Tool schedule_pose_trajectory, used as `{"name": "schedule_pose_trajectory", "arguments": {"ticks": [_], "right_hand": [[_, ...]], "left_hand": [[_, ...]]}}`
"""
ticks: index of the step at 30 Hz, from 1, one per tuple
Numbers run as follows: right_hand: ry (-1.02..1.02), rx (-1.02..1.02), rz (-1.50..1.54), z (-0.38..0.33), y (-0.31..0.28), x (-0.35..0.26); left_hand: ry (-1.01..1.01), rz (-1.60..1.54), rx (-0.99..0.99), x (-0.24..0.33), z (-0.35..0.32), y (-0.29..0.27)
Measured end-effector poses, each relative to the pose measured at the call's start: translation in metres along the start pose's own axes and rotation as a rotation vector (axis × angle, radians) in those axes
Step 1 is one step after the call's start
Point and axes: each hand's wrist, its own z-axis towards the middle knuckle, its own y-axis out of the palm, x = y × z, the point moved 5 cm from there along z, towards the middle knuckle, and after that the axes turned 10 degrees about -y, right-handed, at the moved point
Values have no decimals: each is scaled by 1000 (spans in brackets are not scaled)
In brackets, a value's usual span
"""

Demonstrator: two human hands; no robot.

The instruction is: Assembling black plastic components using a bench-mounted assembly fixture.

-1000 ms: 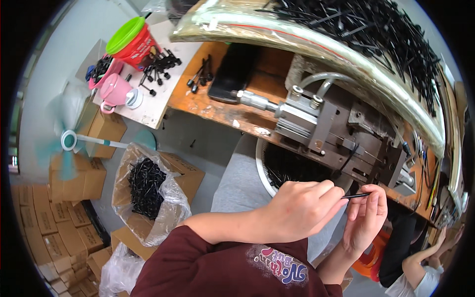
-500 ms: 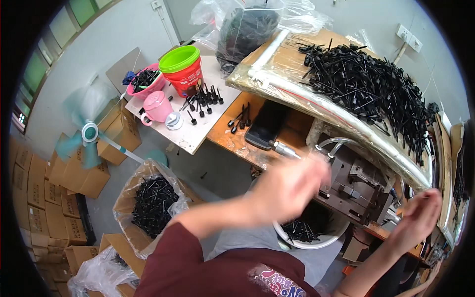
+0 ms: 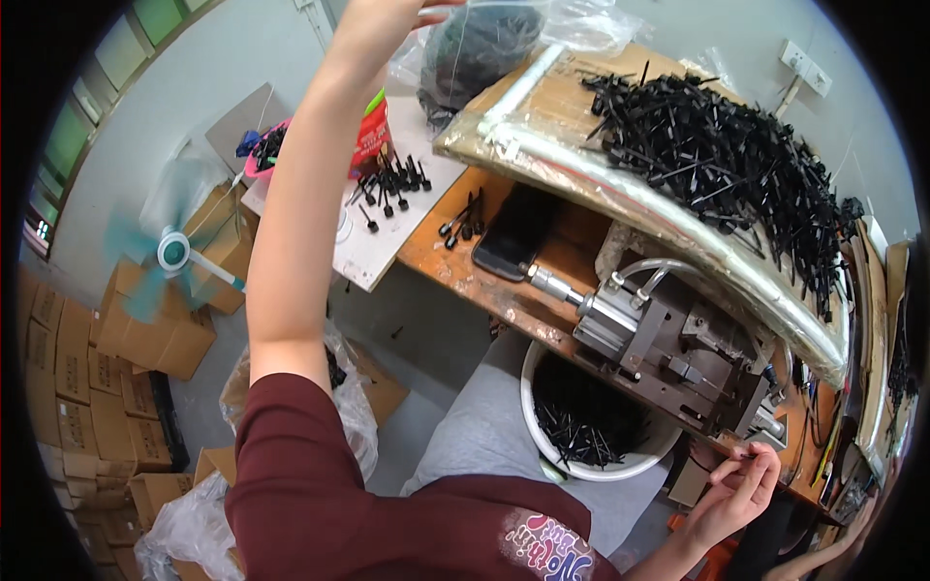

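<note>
My left hand (image 3: 392,21) is raised at the top edge over the white table; most of its fingers are cut off, and the visible ones point right, near the clear plastic bag (image 3: 480,58). At the lower right, my right hand (image 3: 741,489) is closed, its thumb and fingertips together beside the near corner of a metal clamping fixture (image 3: 693,363). Something small and dark shows at those fingertips, too small to name. The fixture has a silver air cylinder (image 3: 610,324) with a hose. A white bucket (image 3: 528,412) between my legs holds thin black plastic parts (image 3: 581,431).
A heap of black parts (image 3: 707,165) lies on a cardboard-covered raised shelf (image 3: 542,111). A phone (image 3: 513,237) rests on the wooden bench (image 3: 441,261). My left arm partly hides a red tub (image 3: 373,136). A fan (image 3: 174,250) and cartons (image 3: 155,324) stand at left.
My left hand has swung from above the fixture up and away to the top edge, uncovering the air cylinder. My right hand has moved down and left to the fixture's near corner, its fingers closing.
</note>
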Motion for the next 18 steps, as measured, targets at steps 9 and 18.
{"name": "schedule_pose_trajectory", "arguments": {"ticks": [9,18], "right_hand": [[134,-84,-9,-16,6,28],[184,-80,-80,-26,6,31]], "left_hand": [[-64,777,366,-128,-132,-23],[-211,908,612,-198,-196,-37]]}}
